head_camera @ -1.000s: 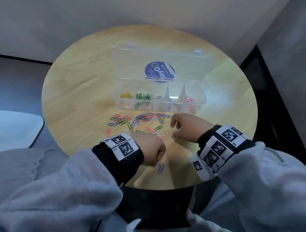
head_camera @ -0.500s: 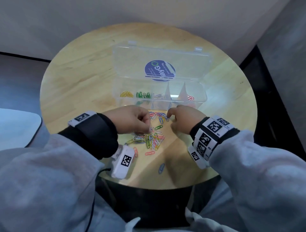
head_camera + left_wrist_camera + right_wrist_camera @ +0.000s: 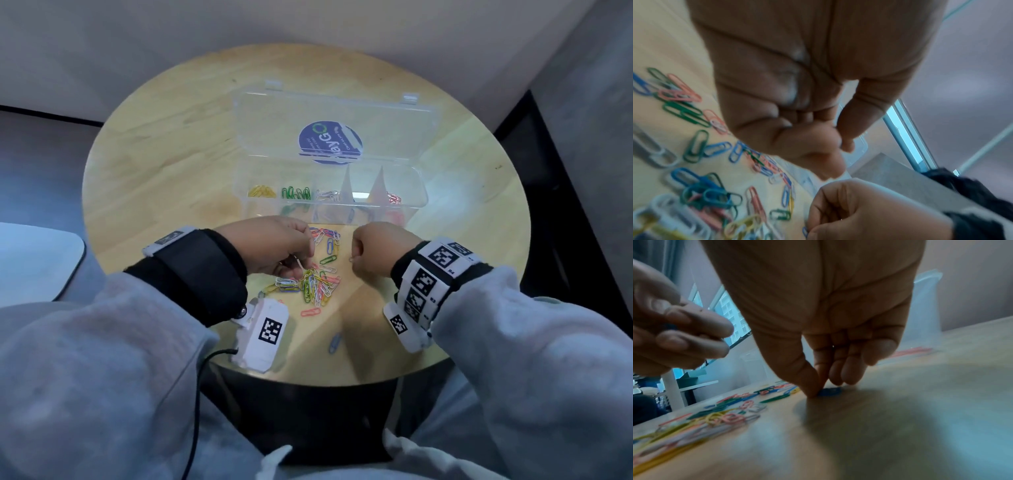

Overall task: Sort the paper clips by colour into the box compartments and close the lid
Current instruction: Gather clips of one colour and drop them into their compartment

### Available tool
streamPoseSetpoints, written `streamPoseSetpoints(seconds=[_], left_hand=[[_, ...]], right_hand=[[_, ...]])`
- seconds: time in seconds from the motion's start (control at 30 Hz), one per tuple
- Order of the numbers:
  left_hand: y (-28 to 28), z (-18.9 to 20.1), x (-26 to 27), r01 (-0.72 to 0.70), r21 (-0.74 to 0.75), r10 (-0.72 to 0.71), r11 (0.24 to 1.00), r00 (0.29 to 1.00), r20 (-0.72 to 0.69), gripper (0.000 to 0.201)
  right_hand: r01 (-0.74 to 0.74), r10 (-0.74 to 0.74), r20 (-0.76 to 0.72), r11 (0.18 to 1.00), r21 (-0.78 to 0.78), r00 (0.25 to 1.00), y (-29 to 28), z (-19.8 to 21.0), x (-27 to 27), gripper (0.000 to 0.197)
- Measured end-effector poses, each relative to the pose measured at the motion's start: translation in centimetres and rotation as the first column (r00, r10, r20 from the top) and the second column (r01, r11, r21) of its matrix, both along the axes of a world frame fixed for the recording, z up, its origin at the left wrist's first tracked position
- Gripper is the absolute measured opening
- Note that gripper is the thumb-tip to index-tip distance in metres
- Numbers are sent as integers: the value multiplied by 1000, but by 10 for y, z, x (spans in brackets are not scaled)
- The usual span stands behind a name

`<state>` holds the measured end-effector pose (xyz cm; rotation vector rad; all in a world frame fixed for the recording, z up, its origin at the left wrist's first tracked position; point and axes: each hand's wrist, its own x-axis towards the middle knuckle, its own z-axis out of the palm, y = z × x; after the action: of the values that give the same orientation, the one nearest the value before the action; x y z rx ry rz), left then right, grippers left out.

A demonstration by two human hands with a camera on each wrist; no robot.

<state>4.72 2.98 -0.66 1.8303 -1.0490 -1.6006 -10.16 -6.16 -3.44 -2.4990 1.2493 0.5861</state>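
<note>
- My right hand (image 3: 818,337) is pinching a blue clip (image 3: 830,391) between thumb and forefinger, low against the table (image 3: 164,144); the other fingers are curling beside them.
- My left hand (image 3: 274,246) is hovering over the pile (image 3: 313,281) with its fingers curled; a pale clip (image 3: 298,263) seems to be sticking out from under it, and something blue is showing between the fingertips in the right wrist view, so I am judging that it is holding clips.
- The loose clips are lying mixed in colour between my hands and toward the near edge, many overlapping; one blue-grey clip (image 3: 335,343) is lying apart, nearer to me.
- The clear box (image 3: 329,202) is standing just beyond my hands, its lid (image 3: 335,130) lying open on the far side; yellow, green and pale clips are sitting in the left compartments and red ones at the right end.
- Handling, as I am judging it: each clip is very light, thin, stiff and smooth-coated, lying flat, so it is giving little edge to grasp.
- I am judging the best hold to be at one rounded end, tipping it up with a fingertip or sliding it clear first.
- Tangled clips may be lifting neighbours of another colour; I am expecting to shake them loose.
</note>
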Motion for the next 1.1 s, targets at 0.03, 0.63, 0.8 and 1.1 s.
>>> streamPoseSetpoints(seconds=[0.03,0.63,0.8,1.1], left_hand=[[0,0,-5,40,6,-40,999,999,35,26],[18,-8,-60,787,250,-724,564,326,609,29],[16,-18,-64,791,261,-717,554,293,633,18],[14,-26,-66,808,276,-714,520,234,660,7]], right_hand=[[20,-20,-4,1000,20,1000,1,0,-5,6],[281,-627,305,660,697,717,-1,2,-42,26],[289,-687,293,598,748,665,0,3,-38,31],[177,-275,347,941,289,897,2,3,-27,22]])
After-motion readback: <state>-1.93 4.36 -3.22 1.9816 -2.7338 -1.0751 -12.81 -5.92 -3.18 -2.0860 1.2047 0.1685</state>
